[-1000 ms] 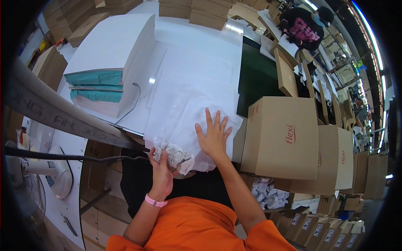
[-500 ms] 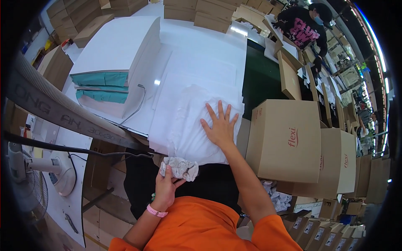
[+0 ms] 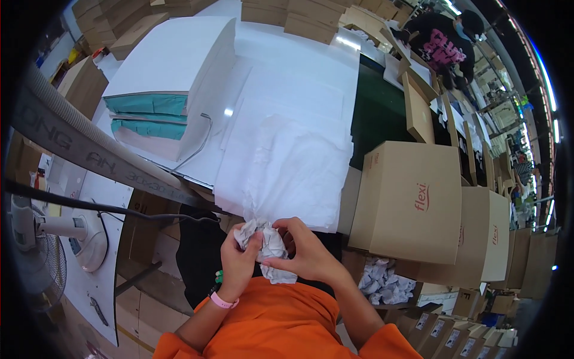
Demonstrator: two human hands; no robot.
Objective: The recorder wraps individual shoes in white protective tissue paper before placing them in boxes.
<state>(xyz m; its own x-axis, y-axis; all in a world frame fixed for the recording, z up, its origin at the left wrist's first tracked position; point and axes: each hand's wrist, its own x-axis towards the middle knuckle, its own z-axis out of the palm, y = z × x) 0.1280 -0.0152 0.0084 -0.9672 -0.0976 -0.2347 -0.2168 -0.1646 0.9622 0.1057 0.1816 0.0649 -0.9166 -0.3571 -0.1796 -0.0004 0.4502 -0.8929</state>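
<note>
A crumpled wad of white tissue paper (image 3: 272, 246) is between my two hands, just off the table's near edge. Around its left side my left hand (image 3: 240, 256) is closed, thumb on top. My right hand (image 3: 305, 248) curves round the right side, thumb and fingers on the paper; some of its fingertips are hidden. Loose paper hangs below the hands toward my lap. Just beyond lies a stack of thin white paper sheets (image 3: 299, 161), its top sheet wrinkled.
A white curved holder (image 3: 161, 57) with teal packets (image 3: 146, 107) stands on the table's left. Brown cartons (image 3: 412, 203) rise at the right, above a heap of crumpled paper (image 3: 385, 284). A fan (image 3: 54, 239) is at lower left. A co-worker (image 3: 445, 45) stands at far right.
My right hand has left the paper stack and come back to the wad, which both hands now grip. The co-worker has bent lower.
</note>
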